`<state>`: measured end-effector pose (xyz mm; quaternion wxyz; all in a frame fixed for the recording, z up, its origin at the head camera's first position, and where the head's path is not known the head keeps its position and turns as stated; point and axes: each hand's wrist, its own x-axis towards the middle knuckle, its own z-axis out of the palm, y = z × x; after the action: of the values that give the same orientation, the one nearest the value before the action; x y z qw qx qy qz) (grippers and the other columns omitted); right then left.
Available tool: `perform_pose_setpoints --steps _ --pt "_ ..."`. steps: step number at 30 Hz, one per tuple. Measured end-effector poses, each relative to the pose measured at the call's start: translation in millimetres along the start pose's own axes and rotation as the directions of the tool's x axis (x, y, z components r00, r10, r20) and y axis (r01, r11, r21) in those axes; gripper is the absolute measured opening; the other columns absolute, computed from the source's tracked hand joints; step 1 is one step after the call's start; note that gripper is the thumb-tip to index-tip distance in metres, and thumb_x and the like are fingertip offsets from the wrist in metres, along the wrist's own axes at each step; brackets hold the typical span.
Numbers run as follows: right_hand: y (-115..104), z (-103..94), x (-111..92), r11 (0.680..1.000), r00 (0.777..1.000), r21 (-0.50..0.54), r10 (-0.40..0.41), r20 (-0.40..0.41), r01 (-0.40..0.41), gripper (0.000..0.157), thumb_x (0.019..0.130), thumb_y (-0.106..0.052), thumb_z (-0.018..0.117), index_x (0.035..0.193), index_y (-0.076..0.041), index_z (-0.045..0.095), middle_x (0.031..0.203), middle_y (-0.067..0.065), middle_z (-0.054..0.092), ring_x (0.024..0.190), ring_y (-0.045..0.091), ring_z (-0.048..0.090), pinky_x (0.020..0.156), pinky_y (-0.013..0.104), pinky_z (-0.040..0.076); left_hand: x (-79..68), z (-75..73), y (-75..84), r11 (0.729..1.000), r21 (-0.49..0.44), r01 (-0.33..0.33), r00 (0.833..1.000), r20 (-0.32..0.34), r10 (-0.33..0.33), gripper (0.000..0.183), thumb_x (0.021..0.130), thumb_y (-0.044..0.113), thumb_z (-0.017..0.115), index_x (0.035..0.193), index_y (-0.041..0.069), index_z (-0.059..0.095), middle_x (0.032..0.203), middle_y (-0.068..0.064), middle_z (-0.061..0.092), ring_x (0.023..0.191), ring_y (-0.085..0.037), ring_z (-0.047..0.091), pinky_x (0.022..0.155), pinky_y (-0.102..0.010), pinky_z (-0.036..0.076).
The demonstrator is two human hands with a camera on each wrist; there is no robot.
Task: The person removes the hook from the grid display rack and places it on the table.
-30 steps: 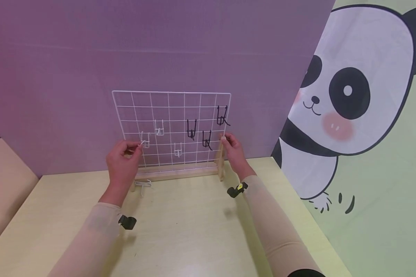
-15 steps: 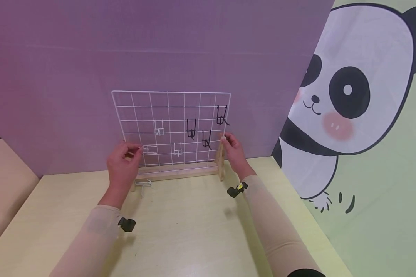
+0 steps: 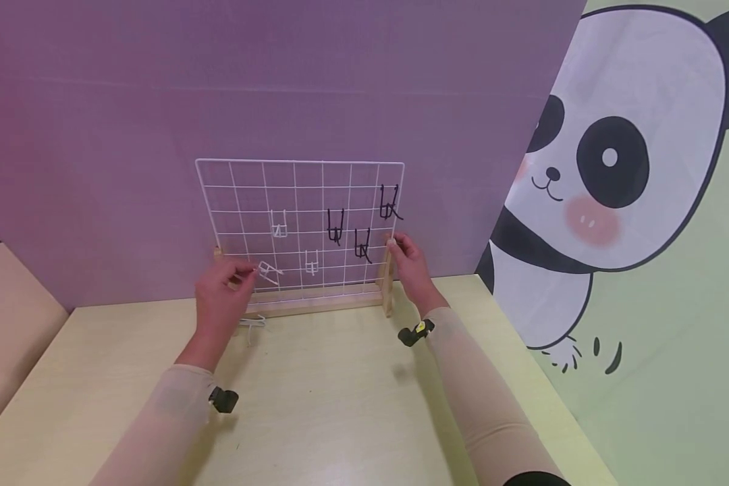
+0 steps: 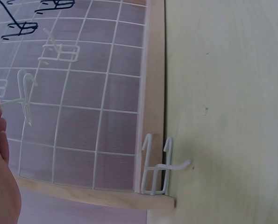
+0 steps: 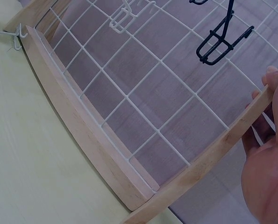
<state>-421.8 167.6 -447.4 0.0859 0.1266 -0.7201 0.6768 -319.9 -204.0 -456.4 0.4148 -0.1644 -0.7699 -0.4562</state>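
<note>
My left hand [image 3: 221,297] pinches a white wire hook [image 4: 25,95] by its peg, in front of the lower left of a white wire grid [image 3: 298,161]. In the head view this hook lies tilted, its two prongs pointing right and down. The grid stands upright in a wooden base [image 3: 316,308]. With thumb and fingers, my right hand [image 3: 412,266] grips the grid's right edge at the top of the wooden side post [image 5: 213,149]. Two white hooks, an upper one [image 3: 279,231] and a lower one [image 3: 312,266], hang on the grid, left of several black hooks [image 3: 335,234].
Another white hook [image 4: 163,167] lies loose at the left front end of the wooden base. The pale tabletop [image 3: 316,405] spreads in front. Behind the grid rises a purple wall [image 3: 304,88]; a panda picture [image 3: 662,135] covers the wall at right.
The white hook in my left hand has turned from prongs up to sideways, then tilted downward. That hand has moved slightly down and right. The right hand stays on the grid's edge.
</note>
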Motion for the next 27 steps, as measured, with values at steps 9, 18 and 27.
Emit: perform_pose_setpoints --steps 9,18,27 --pt "-1 0.3 -1 1.000 1.000 -0.016 -0.004 -0.002 0.004 0.037 0.118 -0.027 0.056 0.146 -0.005 0.063 0.147 0.016 0.063 0.142 0.030 0.055 0.128 0.051 0.037 -12.5 5.8 -0.4 0.996 0.091 -0.010 0.994 0.108 0.000 0.016 0.092 -0.010 0.082 0.102 0.001 0.080 0.093 -0.010 0.075 0.085 -0.024 0.069 0.077 -0.010 0.051" --pt "-1 0.3 -2 1.000 1.000 -0.011 0.013 -0.007 -0.013 0.037 0.118 -0.028 0.056 0.148 -0.006 0.062 0.149 0.014 0.062 0.145 0.030 0.053 0.130 0.051 0.035 -22.8 10.8 -3.9 0.979 0.201 0.040 0.961 0.261 -0.093 0.011 0.095 -0.003 0.082 0.101 0.006 0.079 0.095 -0.007 0.075 0.089 -0.027 0.071 0.080 -0.044 0.062" --pt "-1 0.0 0 1.000 1.000 -0.009 0.012 -0.009 -0.012 0.037 0.118 -0.027 0.057 0.147 -0.006 0.063 0.147 0.014 0.064 0.143 0.030 0.055 0.129 0.051 0.036 -30.3 10.9 -9.0 0.952 0.296 0.075 0.863 0.459 -0.210 0.007 0.099 0.004 0.081 0.103 0.008 0.079 0.098 -0.006 0.075 0.093 -0.029 0.072 0.084 -0.053 0.064"
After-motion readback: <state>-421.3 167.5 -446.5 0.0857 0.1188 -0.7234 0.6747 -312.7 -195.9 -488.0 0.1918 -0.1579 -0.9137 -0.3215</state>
